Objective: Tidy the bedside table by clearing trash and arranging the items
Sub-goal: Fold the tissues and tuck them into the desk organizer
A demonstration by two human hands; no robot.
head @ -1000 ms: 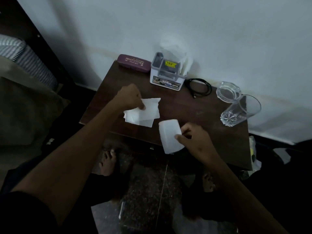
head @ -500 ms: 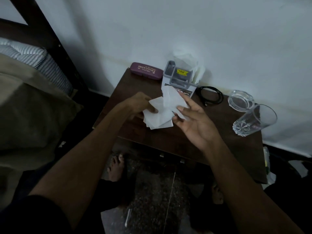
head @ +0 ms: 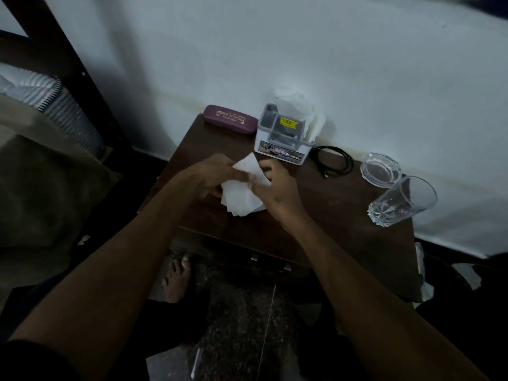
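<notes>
White tissue papers (head: 240, 198) form a loose stack over the middle of the dark wooden bedside table (head: 343, 215). My left hand (head: 213, 176) grips the stack from the left, thumb on top. From the right, my right hand (head: 275, 188) pinches the top sheet against the stack. Both hands meet just in front of the white organiser box (head: 283, 136), which holds more crumpled tissue.
A maroon spectacle case (head: 229, 121) lies at the table's back left. A coiled black cable (head: 334, 162), a glass ashtray (head: 380, 169) and a drinking glass (head: 402, 201) stand at the right. The bed is at the left, my bare foot (head: 177, 279) below.
My right hand brought its single tissue from the table's front edge up onto the stack held by my left hand. Both hands now close together on the papers.
</notes>
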